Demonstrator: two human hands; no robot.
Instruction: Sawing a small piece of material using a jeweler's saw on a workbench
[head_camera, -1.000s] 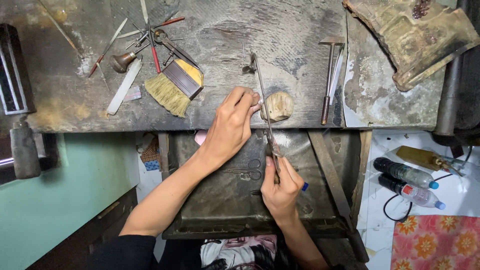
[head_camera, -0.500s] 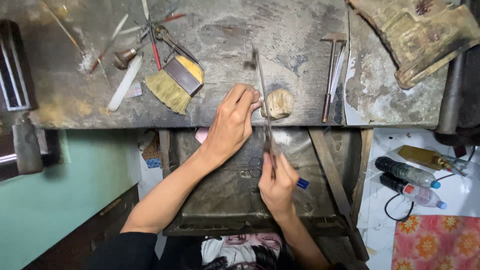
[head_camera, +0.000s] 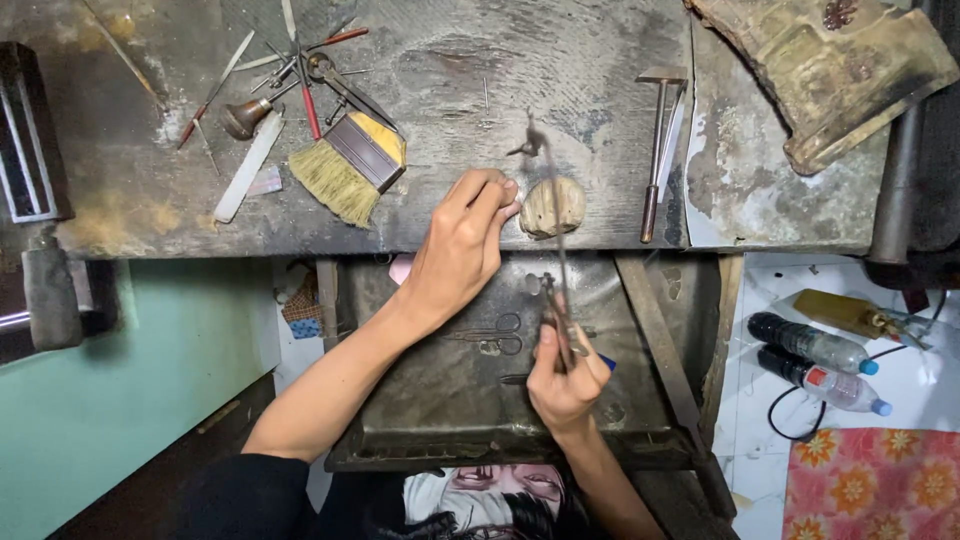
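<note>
Here, closest to me, my right hand (head_camera: 565, 375) is closed around the handle of a slim saw frame (head_camera: 552, 240), whose blade runs up past the small wooden peg (head_camera: 552, 206) at the worktop (head_camera: 560, 70) edge. Above the metal catch tray (head_camera: 450, 400) with its scissors (head_camera: 495, 335), my left hand (head_camera: 462, 245) has its fingertips pinched shut against the peg, pressing something too small to make out. To do this stroke well, I judge the frame should stay upright, the strokes light, and my left fingers clear of the blade's line. Farther off lie a yellow-handled brush (head_camera: 350, 165), a small hammer (head_camera: 660, 150) and a scatter of files (head_camera: 300, 60). Down on the floor to the right, two plastic bottles (head_camera: 815, 360) lie side by side, dark with blue caps, one with a red-and-white label.
</note>
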